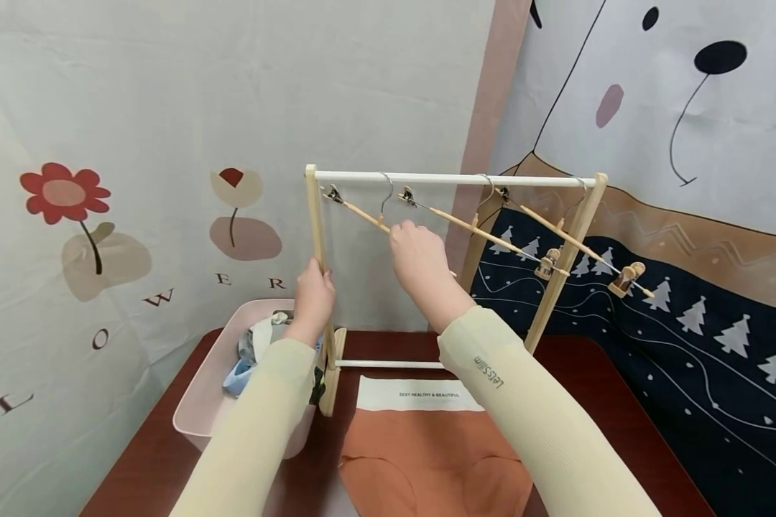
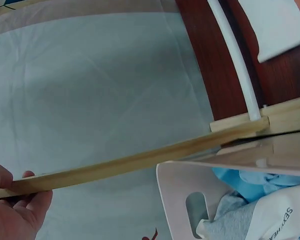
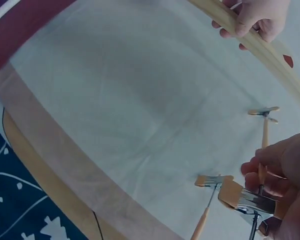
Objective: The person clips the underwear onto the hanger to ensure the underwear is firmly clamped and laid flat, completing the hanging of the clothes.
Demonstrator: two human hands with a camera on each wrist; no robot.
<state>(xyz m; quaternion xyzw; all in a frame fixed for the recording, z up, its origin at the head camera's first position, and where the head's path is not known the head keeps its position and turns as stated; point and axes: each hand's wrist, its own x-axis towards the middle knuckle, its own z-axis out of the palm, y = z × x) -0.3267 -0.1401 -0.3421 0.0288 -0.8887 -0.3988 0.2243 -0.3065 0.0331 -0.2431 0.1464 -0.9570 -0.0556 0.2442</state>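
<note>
My left hand (image 1: 313,301) grips the left wooden post (image 1: 317,222) of a small drying rack, its thumb and fingers around the post in the left wrist view. My right hand (image 1: 423,269) holds the leftmost clip hanger (image 1: 364,215) by its wooden bar. That hanger's hook is at the white top rail (image 1: 427,177). Two more clip hangers, the middle hanger (image 1: 455,217) and the right hanger (image 1: 559,231), hang there without garments. Below the rack, brown-orange underpants (image 1: 436,445) with a white printed waistband lie flat, partly behind my right sleeve.
A pink basket (image 1: 190,409) stands left of the rack, holding grey, white and blue clothes (image 2: 270,220). The rack's lower white bar (image 1: 391,365) runs just above the dark red table (image 1: 149,459). Printed cloth (image 1: 187,108) covers the wall behind.
</note>
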